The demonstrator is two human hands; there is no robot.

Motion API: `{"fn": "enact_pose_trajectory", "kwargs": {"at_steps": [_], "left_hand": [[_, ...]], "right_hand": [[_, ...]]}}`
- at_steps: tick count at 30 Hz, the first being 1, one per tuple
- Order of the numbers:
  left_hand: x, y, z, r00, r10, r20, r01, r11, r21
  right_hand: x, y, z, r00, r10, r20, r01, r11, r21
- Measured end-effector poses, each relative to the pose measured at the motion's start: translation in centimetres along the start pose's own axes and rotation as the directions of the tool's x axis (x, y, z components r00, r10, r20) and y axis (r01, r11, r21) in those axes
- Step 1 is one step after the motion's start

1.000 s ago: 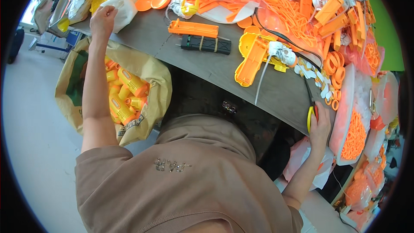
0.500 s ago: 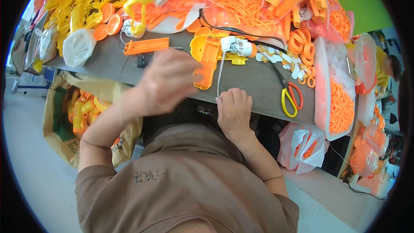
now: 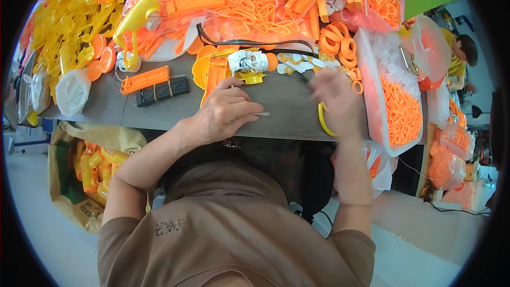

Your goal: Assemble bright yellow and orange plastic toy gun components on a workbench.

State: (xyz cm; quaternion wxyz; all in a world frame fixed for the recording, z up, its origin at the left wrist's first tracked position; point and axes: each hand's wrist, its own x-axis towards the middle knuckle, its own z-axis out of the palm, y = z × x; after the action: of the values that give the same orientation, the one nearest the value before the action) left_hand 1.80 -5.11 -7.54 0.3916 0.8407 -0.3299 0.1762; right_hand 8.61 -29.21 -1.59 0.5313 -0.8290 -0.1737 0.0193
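Note:
My left hand is closed around a thin white cord, whose end sticks out past the fingers. Just beyond it lies a yellow plastic shell with a long orange piece on it, partly behind the hand. A white cylindrical unit with an orange end rests across the shell. My right hand is smeared by motion above the scissors; only a yellow handle loop shows plainly, and whether the fingers grip them is unclear.
Left on the table are an orange tray-like part and a banded black block. Yellow parts heap behind. A clear bin of orange rings stands right. A paper bag sits below left; another person is far right.
My left hand has come right and taken the white cord. My right hand has let go of the cord and moved right, over the scissors. The whole view has shifted.

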Motion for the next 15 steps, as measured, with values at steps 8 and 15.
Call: {"fn": "enact_pose_trajectory", "kwargs": {"at_steps": [8, 15], "left_hand": [[0.8, 0.1, 1.0, 0.983, -0.065, -0.170, 0.059, 0.998, -0.038], [0.7, 0.3, 0.9, 0.983, -0.121, -0.136, 0.108, 0.989, -0.101]], "right_hand": [[15.5, 10.9, -19.9, 0.917, 0.032, -0.399, -0.293, 0.732, -0.615], [17.4, 13.9, -18.1, 0.900, -0.137, -0.415, -0.307, 0.477, -0.824]]}}
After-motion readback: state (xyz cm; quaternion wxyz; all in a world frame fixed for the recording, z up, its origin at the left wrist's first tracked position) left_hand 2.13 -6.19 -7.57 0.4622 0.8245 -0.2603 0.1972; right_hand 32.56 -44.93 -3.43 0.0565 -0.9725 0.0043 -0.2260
